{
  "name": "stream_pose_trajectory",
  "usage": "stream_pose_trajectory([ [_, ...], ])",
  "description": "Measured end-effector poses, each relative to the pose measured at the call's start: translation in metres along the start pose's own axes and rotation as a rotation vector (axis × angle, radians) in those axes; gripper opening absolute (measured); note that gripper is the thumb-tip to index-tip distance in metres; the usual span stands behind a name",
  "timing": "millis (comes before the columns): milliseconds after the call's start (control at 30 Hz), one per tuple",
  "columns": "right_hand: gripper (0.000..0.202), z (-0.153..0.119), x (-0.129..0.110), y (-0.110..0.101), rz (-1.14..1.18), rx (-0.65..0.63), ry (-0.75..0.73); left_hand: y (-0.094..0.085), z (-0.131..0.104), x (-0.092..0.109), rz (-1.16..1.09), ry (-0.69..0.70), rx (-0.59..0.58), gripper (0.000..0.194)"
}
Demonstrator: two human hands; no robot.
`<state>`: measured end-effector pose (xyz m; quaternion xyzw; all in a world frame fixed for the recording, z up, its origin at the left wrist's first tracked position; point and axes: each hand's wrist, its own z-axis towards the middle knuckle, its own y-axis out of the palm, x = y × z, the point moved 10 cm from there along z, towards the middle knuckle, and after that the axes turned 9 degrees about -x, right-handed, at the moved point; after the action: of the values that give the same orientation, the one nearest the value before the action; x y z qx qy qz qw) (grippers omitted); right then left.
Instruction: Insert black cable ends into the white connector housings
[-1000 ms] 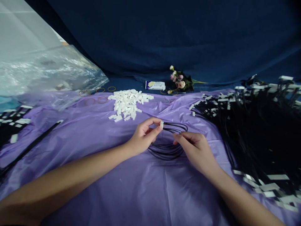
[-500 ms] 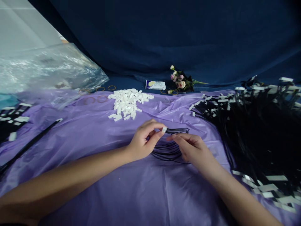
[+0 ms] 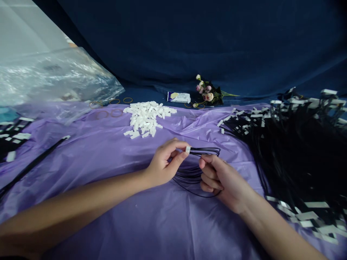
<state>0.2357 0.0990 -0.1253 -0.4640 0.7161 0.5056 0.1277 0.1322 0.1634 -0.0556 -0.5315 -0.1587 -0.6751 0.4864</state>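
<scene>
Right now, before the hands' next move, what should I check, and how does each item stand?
1. Left hand grip on the white tag: ok, pinched at thumb and fingertip.
2. Right hand grip on the cord: cannot tell, curled fingers hide it.
3. Black cord loops gathered: not ok, one strand sags below the rest.
4. Pile of white pieces apart from the loops: ok.
5. Flowers away from both hands: ok.

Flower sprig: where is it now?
Head view, at the far edge of the purple sheet, right of centre: the flower sprig lies just right of the blue-and-white packet.
</scene>
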Motion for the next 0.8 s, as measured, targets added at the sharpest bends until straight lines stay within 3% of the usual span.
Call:
stream_pose_trajectory([
  [300, 0.025, 0.001, -0.006, -0.001, -0.154, 0.045, -0.066, 0.003, -0.001, -0.025, -0.184, -0.158, 0.015, 0.014],
  [567, 0.024, 0.001, -0.008, -0.001, -0.173, 0.04, -0.06, 0.01, 0.003, -0.015, -0.111, -0.074, -0.097, 0.012],
  [800, 0.024, 0.004, -0.008, 0.0, -0.193, 0.038, -0.073, 0.012, 0.003, -0.016, -0.134, -0.09, -0.112, 0.011],
])
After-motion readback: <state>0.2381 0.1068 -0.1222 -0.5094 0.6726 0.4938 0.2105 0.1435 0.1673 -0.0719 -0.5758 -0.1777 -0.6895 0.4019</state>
